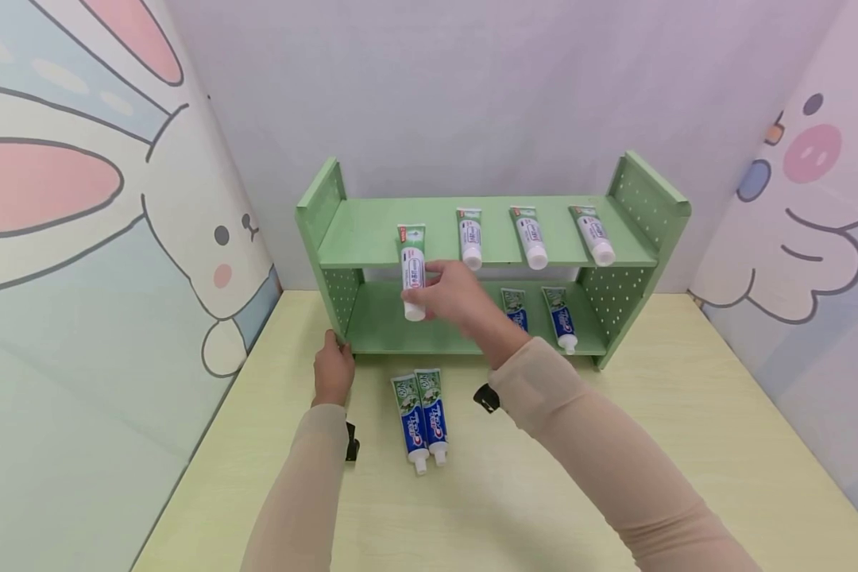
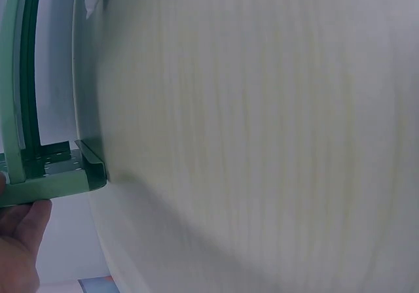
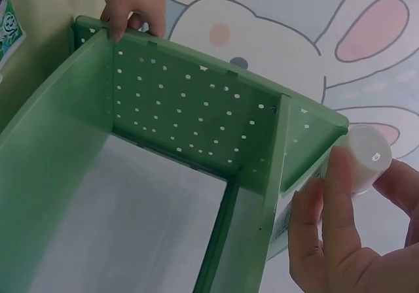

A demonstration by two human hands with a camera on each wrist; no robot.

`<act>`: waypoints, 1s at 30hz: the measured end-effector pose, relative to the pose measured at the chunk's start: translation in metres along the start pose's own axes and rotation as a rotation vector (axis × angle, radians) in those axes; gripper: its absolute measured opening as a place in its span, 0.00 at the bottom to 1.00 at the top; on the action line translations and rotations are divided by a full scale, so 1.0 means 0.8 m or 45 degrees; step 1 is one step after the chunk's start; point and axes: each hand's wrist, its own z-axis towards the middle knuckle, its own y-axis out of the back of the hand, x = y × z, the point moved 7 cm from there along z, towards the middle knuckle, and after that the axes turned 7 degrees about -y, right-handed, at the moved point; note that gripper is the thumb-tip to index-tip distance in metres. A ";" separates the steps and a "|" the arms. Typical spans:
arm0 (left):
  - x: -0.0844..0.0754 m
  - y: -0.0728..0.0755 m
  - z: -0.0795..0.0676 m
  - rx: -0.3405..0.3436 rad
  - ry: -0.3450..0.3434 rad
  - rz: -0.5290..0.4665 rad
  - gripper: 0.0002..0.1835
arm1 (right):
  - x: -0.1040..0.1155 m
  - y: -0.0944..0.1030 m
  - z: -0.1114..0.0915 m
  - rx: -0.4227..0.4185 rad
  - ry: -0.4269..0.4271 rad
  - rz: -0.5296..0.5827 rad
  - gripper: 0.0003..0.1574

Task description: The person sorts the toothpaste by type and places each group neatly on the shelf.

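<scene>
My right hand (image 1: 457, 298) pinches a white-and-green toothpaste tube (image 1: 412, 248) near its white cap (image 3: 370, 157). The tube lies over the left part of the green shelf rack's upper board (image 1: 372, 216), cap toward me and past the front edge. Three similar tubes, including the nearest toothpaste tube (image 1: 469, 230), rest in a row to its right. Down at the rack's left side, my left hand (image 1: 334, 369) grips the front edge of the side panel (image 3: 190, 87), thumb and fingers on either side of it.
On the lower board sit two blue-and-green toothpaste tubes (image 1: 561, 318), one partly hidden by my right arm. Two more blue tubes (image 1: 413, 421) lie side by side on the pale wood table (image 1: 529, 508) before the rack. Cartoon-printed walls (image 1: 214, 199) enclose the table.
</scene>
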 end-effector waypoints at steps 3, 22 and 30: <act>-0.001 0.000 0.000 -0.006 -0.008 0.003 0.10 | 0.002 0.001 0.004 -0.014 -0.010 -0.013 0.41; 0.001 0.000 0.000 0.004 0.008 -0.013 0.12 | 0.028 0.015 0.026 -0.115 -0.016 -0.120 0.43; 0.000 0.000 0.000 0.008 -0.003 -0.022 0.11 | 0.030 0.018 0.036 -0.132 -0.015 -0.128 0.42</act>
